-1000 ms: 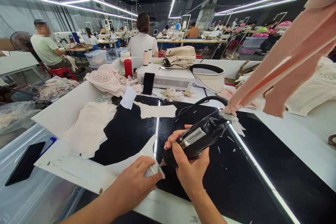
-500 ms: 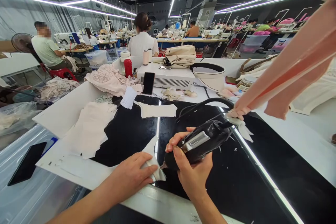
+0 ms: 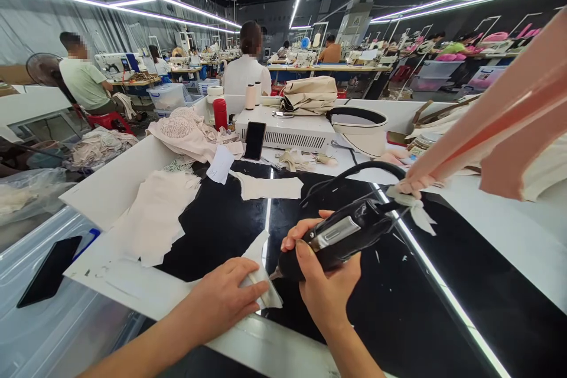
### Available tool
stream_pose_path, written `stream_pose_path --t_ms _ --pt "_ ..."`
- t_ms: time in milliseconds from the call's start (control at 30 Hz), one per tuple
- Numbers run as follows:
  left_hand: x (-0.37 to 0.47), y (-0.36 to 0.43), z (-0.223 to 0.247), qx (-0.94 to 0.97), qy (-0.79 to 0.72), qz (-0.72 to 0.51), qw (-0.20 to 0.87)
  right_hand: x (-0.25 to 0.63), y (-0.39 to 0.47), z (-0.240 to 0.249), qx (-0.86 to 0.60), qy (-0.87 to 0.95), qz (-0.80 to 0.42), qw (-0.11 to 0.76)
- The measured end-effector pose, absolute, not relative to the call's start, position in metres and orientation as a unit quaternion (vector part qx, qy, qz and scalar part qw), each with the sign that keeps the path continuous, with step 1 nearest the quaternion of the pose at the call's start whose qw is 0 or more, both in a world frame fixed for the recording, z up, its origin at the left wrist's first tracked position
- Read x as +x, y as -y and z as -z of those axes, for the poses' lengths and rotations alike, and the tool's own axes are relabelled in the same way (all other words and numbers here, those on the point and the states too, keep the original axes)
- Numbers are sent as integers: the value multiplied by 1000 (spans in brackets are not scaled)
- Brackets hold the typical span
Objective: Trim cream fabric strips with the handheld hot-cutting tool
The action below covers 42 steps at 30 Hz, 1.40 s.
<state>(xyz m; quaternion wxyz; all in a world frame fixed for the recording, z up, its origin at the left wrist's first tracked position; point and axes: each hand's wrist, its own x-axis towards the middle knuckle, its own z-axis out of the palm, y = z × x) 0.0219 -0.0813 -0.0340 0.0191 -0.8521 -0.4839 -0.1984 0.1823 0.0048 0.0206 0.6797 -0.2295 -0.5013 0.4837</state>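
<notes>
My right hand (image 3: pixel 330 283) is wrapped round a black corded hand tool (image 3: pixel 336 236) with a silver plate on its side and a narrow metal tip pointing left. The tip meets or nearly meets the edge of a folded cream fabric piece (image 3: pixel 259 254). My left hand (image 3: pixel 233 289) grips that piece from the left, fingers over it and thumb along its near part, against the black work surface (image 3: pixel 376 319). A pink fabric strip (image 3: pixel 478 124), tied to the tool's rear end, runs up to the right. Part of the fabric is hidden under my left fingers.
Cream fabric pieces (image 3: pixel 155 218) lie stacked at left. Another flat piece (image 3: pixel 272 188) is farther back. A phone (image 3: pixel 255 140) leans on a white vented box (image 3: pixel 287 130). A black cable (image 3: pixel 354 168) arcs behind the tool. Co-workers sit beyond the table.
The tool's tip has shifted slightly up and left along the fabric's edge, and the fabric's near corner lies flatter. Both hands keep their hold. The whole view has shifted a little.
</notes>
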Motion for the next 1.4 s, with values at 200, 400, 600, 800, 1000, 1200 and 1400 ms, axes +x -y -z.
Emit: stream_pose_path --t_ms 200,400,600,800,1000,1200,1400 --pt "23 82 33 -851 489 191 14 179 -7 -19 -246 511 -479 670" --pt "23 81 31 -848 492 197 8 175 -13 -18 -243 496 -478 683" --pt "30 87 38 -839 504 203 20 173 -13 -17 -248 512 -473 672" --pt "41 99 38 -830 516 207 52 176 -8 -19 -228 514 -488 668" --pt "25 72 23 -855 456 243 41 176 -7 -20 -224 519 -484 669" --pt "2 44 27 -887 404 218 -51 176 -8 -19 -231 529 -463 672" --pt "-9 43 30 -890 399 208 -75 175 -6 -20 -226 527 -464 675"
